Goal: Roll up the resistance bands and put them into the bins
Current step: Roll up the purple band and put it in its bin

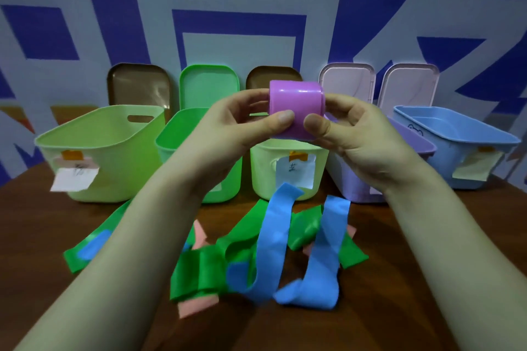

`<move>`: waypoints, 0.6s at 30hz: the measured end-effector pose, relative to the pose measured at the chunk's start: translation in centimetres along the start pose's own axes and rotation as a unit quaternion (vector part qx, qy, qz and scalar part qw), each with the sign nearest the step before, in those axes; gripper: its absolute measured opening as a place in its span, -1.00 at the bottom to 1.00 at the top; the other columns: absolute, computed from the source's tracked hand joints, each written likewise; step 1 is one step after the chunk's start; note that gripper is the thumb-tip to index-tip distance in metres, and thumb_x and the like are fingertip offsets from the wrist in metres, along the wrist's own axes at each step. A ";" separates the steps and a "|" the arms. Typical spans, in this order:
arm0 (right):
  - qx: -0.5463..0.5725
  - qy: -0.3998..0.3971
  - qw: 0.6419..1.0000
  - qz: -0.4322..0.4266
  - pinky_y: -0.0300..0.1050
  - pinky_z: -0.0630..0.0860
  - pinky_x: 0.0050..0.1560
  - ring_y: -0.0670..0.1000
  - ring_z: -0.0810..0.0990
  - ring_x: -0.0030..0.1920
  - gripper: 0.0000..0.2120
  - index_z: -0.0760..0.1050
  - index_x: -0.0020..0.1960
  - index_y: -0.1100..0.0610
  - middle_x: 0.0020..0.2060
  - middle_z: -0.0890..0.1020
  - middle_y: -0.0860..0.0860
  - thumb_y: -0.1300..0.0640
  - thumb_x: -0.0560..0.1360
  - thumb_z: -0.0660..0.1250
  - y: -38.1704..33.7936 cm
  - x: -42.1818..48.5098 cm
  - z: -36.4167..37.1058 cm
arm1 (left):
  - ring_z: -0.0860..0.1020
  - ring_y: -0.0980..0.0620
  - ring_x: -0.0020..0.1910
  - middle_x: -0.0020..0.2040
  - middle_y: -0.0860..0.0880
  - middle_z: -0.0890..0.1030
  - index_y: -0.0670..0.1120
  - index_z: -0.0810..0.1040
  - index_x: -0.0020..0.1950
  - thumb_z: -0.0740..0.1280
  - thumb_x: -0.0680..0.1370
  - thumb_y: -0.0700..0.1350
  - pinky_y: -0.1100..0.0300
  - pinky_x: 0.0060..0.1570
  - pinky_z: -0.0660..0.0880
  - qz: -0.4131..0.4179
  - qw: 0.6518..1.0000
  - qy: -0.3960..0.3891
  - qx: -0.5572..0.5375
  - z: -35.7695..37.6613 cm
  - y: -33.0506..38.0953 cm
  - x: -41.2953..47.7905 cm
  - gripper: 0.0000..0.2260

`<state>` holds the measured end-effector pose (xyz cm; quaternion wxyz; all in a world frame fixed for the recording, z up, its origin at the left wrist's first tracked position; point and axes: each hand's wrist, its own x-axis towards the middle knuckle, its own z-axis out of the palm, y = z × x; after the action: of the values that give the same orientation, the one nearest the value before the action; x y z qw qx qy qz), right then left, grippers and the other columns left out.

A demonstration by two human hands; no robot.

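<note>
A rolled-up purple resistance band [296,102] is held in the air above the middle bins. My left hand [242,125] grips its left end and my right hand [350,128] grips its right end, both thumbs pressed on the front of the roll. Below, on the brown table, loose bands lie tangled: a blue band [285,236], green bands [199,268] and a pink band [196,308] partly under them. Behind stand a row of bins: light green [99,134], green [168,139], pale green [262,174], purple [413,139] and blue [456,134].
Lids lean against the patterned blue-and-grey wall behind the bins: brown [137,85], green [208,82], pale lilac [346,80] and another lilac one [410,82]. Paper labels hang on the bin fronts. The brown table [399,293] runs to the near edge.
</note>
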<state>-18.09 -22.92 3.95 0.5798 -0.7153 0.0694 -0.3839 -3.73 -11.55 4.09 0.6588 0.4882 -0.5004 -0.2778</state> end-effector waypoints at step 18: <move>-0.044 0.028 0.995 0.082 0.11 0.58 0.12 0.10 0.64 0.08 -0.62 0.59 0.07 0.06 0.01 0.68 0.07 0.04 0.26 0.46 -16.3 20.4 -2.2 | 0.62 -0.02 0.12 0.13 -0.11 0.64 -0.16 0.54 0.25 0.44 0.34 -0.07 0.11 0.13 0.56 -0.073 0.997 0.003 -0.015 -3.8 17.8 18.8 -0.51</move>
<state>-10.95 -30.59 28.01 0.5751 -0.7209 0.1610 -0.3516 4.13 -19.60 27.71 0.6450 0.5146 -0.4575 -0.3315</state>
